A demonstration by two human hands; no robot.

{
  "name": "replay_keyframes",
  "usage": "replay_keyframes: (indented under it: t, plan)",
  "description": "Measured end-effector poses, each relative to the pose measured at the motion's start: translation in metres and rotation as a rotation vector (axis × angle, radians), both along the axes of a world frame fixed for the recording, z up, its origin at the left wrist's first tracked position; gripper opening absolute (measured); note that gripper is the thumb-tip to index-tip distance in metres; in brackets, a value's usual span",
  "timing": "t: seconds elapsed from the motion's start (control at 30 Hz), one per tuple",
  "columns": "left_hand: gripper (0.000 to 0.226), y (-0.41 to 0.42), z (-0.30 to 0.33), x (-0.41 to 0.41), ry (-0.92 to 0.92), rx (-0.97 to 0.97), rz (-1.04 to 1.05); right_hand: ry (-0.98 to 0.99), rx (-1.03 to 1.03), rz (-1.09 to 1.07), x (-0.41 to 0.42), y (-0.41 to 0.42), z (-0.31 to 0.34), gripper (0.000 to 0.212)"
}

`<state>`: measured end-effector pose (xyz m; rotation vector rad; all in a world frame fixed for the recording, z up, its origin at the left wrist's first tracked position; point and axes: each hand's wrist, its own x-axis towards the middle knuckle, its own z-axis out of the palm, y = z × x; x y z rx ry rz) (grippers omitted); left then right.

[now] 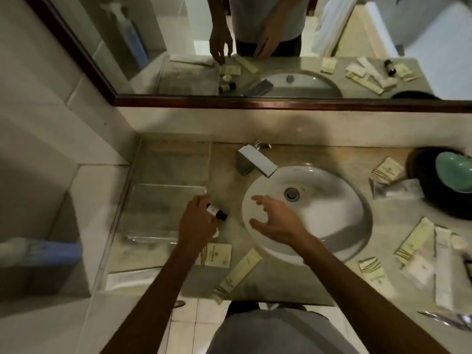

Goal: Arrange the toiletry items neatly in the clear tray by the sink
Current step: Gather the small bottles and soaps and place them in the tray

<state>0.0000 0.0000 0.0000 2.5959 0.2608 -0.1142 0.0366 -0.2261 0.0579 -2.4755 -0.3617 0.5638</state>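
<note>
A clear tray (171,185) lies on the counter left of the sink and looks empty. A small bottle with a dark cap (217,212) lies on its side just right of the tray's front half. My left hand (196,221) hovers beside the bottle with its fingers curled downward; the mirror shows the bottle lying free on the counter. My right hand (277,222) is spread open over the sink basin (332,200), holding nothing. A square cream sachet (218,255) and a long cream sachet (238,274) lie near the front edge. A small white cap-like item (216,233) peeks out beside my left wrist.
Several more cream sachets (387,171) and a white tube (443,267) are scattered right of the sink. A chrome faucet (255,159) stands behind the basin. A dark bowl (429,190) holds a green dish at the far right. A mirror fills the wall behind.
</note>
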Motion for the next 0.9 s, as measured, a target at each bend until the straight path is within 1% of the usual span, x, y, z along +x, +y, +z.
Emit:
replay_keyframes:
  t: [0.13, 0.2, 0.27, 0.33, 0.4, 0.47, 0.6, 0.7, 0.77, 0.8, 0.9]
  plan:
    - [0.046, 0.002, -0.034, -0.009, 0.175, 0.264, -0.204, 0.072, -0.229, 0.126, -0.003, 0.033, -0.036, 0.058]
    - [0.047, 0.005, -0.048, -0.010, 0.256, 0.356, -0.268, 0.075, -0.301, 0.147, -0.002, 0.044, -0.053, 0.050]
    - [0.045, 0.006, -0.053, -0.008, 0.296, 0.422, -0.334, 0.070, -0.339, 0.172, 0.000, 0.050, -0.064, 0.046]
    - [0.037, 0.007, -0.059, -0.006, 0.298, 0.434, -0.386, 0.078, -0.349, 0.200, 0.000, 0.055, -0.075, 0.045]
    - [0.030, 0.008, -0.065, -0.006, 0.235, 0.433, -0.405, 0.083, -0.338, 0.212, -0.002, 0.057, -0.083, 0.044]
    - [0.027, 0.011, -0.069, -0.005, 0.196, 0.432, -0.420, 0.080, -0.332, 0.216, -0.003, 0.056, -0.089, 0.042]
    - [0.035, 0.017, -0.066, -0.006, 0.126, 0.352, -0.368, 0.028, -0.338, 0.265, -0.002, 0.052, -0.094, 0.034]
    - [0.037, 0.032, -0.058, -0.011, 0.018, 0.280, -0.246, -0.042, -0.373, 0.319, 0.004, 0.052, -0.094, 0.024]
    - [0.039, 0.049, -0.056, -0.015, -0.038, 0.300, -0.153, -0.094, -0.385, 0.345, 0.011, 0.058, -0.095, 0.024]
    - [0.041, 0.057, -0.056, -0.015, -0.041, 0.316, -0.113, -0.116, -0.395, 0.351, 0.015, 0.061, -0.096, 0.026]
    - [0.043, 0.074, -0.056, -0.017, 0.066, 0.355, -0.058, -0.144, -0.403, 0.356, 0.021, 0.077, -0.099, 0.035]
